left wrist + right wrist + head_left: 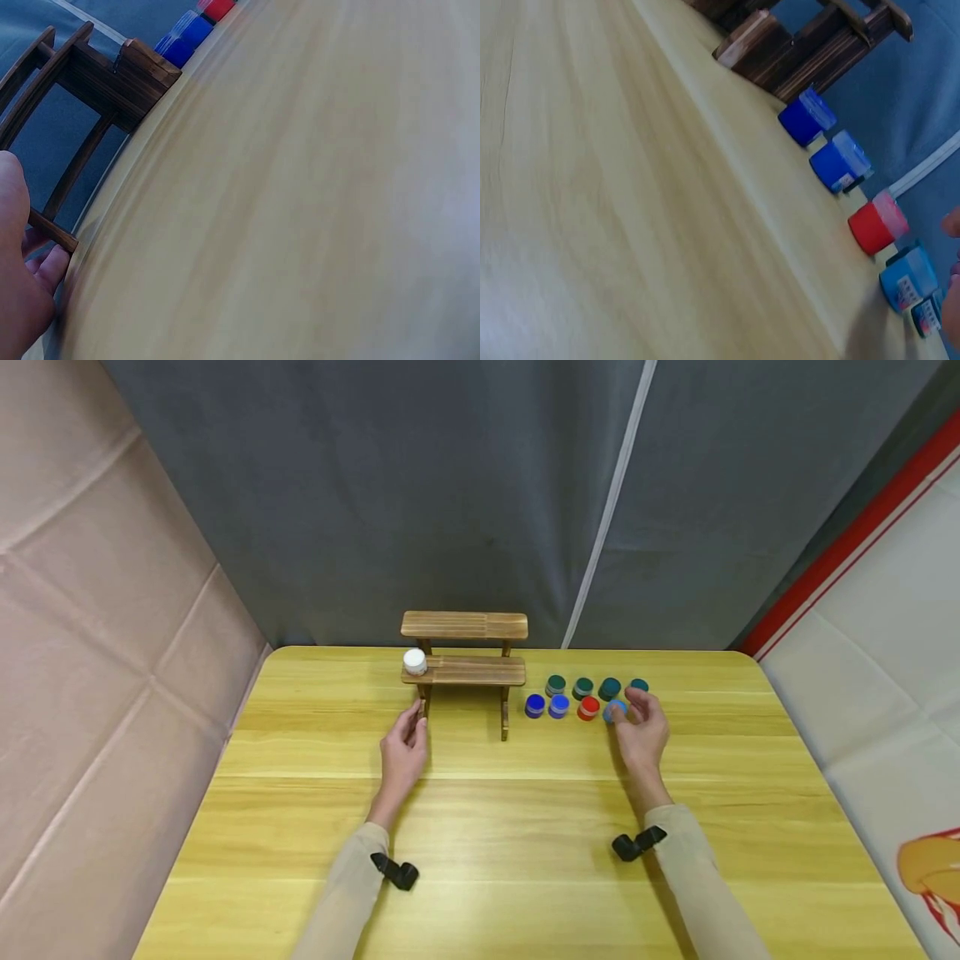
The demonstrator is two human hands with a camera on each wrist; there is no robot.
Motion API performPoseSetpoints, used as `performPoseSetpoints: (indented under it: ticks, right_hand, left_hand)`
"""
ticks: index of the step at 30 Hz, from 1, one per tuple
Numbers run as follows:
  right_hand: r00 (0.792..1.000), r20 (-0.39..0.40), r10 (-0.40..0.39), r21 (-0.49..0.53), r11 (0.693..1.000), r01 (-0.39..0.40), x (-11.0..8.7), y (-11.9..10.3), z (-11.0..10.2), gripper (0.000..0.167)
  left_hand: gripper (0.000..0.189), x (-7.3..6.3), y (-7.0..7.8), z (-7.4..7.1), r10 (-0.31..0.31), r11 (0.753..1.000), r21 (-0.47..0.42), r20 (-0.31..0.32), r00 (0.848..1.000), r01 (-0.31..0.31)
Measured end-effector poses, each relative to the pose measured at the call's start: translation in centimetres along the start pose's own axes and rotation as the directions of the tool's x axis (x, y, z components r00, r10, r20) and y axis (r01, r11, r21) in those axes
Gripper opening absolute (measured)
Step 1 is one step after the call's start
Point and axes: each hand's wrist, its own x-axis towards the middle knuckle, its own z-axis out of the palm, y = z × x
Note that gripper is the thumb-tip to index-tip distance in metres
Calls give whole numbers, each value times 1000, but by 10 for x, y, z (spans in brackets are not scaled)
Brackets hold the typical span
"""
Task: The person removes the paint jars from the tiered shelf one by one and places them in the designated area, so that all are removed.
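Note:
A two-tier wooden stand [465, 671] stands at the back of the table, and a white-lidded jar [415, 662] sits on the left end of its lower shelf. My left hand [405, 750] holds the stand's left front leg low down, fingers around it in the left wrist view. To the right of the stand, my right hand [643, 732] is beside a light blue paint jar [614, 710], thumb and fingers apart. The right wrist view shows only part of that hand at its edge, near the light blue jar [908, 279]; contact cannot be made out.
The front row also has a red jar [588, 708], a blue jar [558, 707] and a dark blue jar [535, 706]. Behind them are several green and teal jars [583, 688]. A grey curtain [450, 510] hangs behind the wooden table [525, 860].

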Motion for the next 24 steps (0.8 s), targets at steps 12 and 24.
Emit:
performPoseSetpoints:
  ticks: [12,24]
  right_hand:
    - [996,-13,-94,116,989,95,-8,-28,12,34]
    - [990,40,-139,168,977,130,-29,-75,18,37]
  left_hand:
    - [39,0,1,1,25,1000,1,-19,1000,-24]
    - [39,0,3,0,-3,1000,3,-6,1000,3]
